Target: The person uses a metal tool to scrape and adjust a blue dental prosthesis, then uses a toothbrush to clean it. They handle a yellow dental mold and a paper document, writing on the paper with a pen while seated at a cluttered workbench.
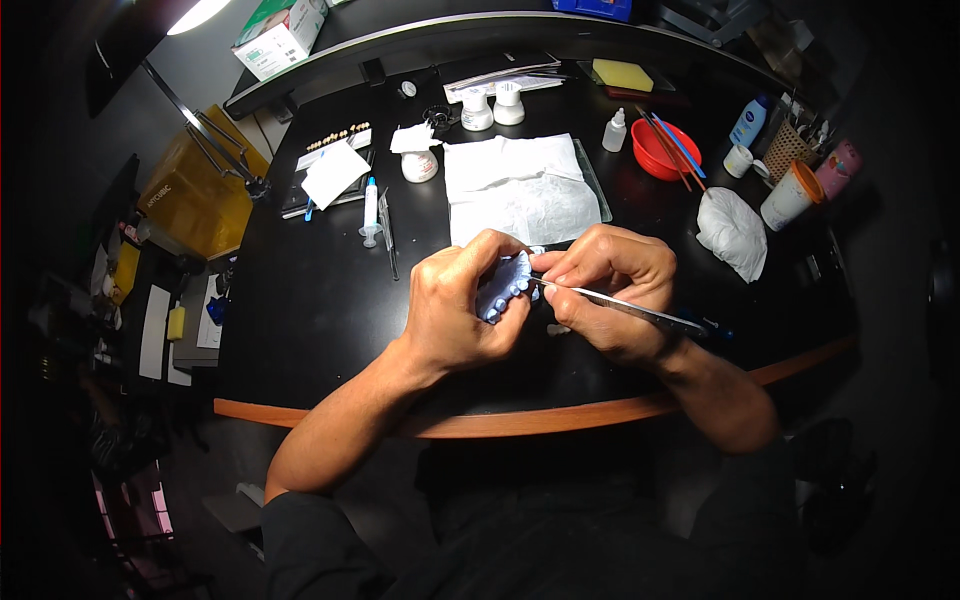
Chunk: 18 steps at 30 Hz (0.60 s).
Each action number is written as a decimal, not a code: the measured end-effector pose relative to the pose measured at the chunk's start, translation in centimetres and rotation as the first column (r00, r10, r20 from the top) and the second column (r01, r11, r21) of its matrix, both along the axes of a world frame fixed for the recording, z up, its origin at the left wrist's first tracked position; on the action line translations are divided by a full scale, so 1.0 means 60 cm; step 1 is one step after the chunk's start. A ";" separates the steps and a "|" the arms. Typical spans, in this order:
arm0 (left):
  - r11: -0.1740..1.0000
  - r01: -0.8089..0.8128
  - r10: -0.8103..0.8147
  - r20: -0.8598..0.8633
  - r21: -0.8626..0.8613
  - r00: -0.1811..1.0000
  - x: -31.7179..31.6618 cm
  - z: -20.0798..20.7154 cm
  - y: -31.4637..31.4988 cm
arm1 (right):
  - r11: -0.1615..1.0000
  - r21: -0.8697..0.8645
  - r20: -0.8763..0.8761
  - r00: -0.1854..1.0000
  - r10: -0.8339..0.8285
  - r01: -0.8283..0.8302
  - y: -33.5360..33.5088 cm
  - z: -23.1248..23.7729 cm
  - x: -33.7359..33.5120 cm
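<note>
Dental cast (505,288): matt blue-grey arch with rounded tooth crowns in a curved row; raised between the two hands, above the near part of the black desk (320,330), tilted with its teeth toward the right.
Left hand (450,305): curled around the cast, thumb side uppermost, gripping it firmly from the left.
Right hand (620,290): fingers drawn together in a pinch on a slim metal instrument (640,312), fingertips just beside the teeth.
Metal instrument: silvery shaft, slanting from the cast down to the right across the hand.
Hidden parts: the cast's left side and underside, covered by the left hand; the far fingers of both hands.
Hard to make out: the instrument's working tip, and whether it touches a tooth; the small pale piece (558,329) on the desk, partly covered by the right hand; blue objects in shadow beyond the instrument's dark end.
Cut off: the lamp (198,12) and the blue container (592,8), both at the upper edge.
</note>
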<state>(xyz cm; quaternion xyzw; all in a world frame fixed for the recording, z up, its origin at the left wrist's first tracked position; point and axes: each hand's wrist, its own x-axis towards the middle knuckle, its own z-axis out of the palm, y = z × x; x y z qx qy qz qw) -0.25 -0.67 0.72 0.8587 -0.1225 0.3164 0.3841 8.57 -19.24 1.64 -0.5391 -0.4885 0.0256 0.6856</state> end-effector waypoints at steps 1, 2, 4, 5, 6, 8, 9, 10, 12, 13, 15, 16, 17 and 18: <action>1.000 -0.002 0.002 0.007 0.002 1.000 0.000 0.000 0.000 | 1.000 -0.001 0.005 1.000 -0.005 0.005 0.000 0.000 0.000; 1.000 -0.003 0.003 0.014 0.005 1.000 0.000 0.001 0.000 | 1.000 -0.001 0.006 1.000 -0.005 0.005 0.000 0.001 -0.001; 1.000 -0.009 0.008 0.010 0.010 1.000 -0.001 0.001 0.000 | 1.000 -0.005 0.029 0.999 -0.014 0.014 0.001 0.001 0.000; 1.000 -0.015 0.015 0.005 0.016 1.000 -0.002 0.001 0.000 | 1.000 -0.005 0.029 0.999 -0.015 0.015 0.001 0.002 0.001; 1.000 -0.013 0.013 0.005 0.015 1.000 -0.002 0.002 0.001 | 1.000 -0.013 0.045 0.999 -0.008 0.009 0.000 0.003 0.003; 0.998 0.020 -0.021 0.014 0.061 1.000 -0.002 0.005 0.002 | 1.000 -0.022 0.060 0.998 -0.002 0.004 -0.001 0.004 0.003; 0.998 0.019 -0.020 0.014 0.061 1.000 -0.002 0.005 0.002 | 1.000 -0.010 0.066 0.998 -0.001 0.002 -0.001 0.002 0.003; 0.998 0.015 -0.015 0.001 0.055 1.000 -0.003 0.004 0.002 | 1.000 0.001 0.072 0.997 -0.001 0.001 0.000 0.002 0.003; 0.999 0.011 -0.010 -0.011 0.049 1.000 -0.003 0.004 0.002 | 1.000 0.001 0.079 0.997 -0.011 0.011 0.001 0.002 0.002; 0.999 0.014 -0.014 -0.002 0.051 1.000 -0.003 0.005 0.002 | 1.000 0.001 0.085 0.996 -0.022 0.022 0.001 0.002 0.002; 0.998 0.018 -0.018 0.008 0.053 1.000 -0.002 0.005 0.002 | 1.000 -0.008 0.098 0.995 -0.014 0.015 0.000 0.004 0.004; 0.998 0.016 -0.017 0.013 0.062 1.000 -0.002 0.003 0.004 | 1.000 -0.017 0.110 0.994 -0.005 0.007 0.000 0.005 0.005; 0.997 0.014 -0.016 0.019 0.070 1.000 -0.001 0.002 0.004 | 1.000 -0.018 0.109 0.994 -0.006 0.008 -0.001 0.005 0.004; 0.997 0.015 -0.016 0.019 0.071 1.000 -0.002 0.003 0.004 | 1.000 -0.027 0.109 0.994 -0.011 0.014 -0.001 0.006 0.004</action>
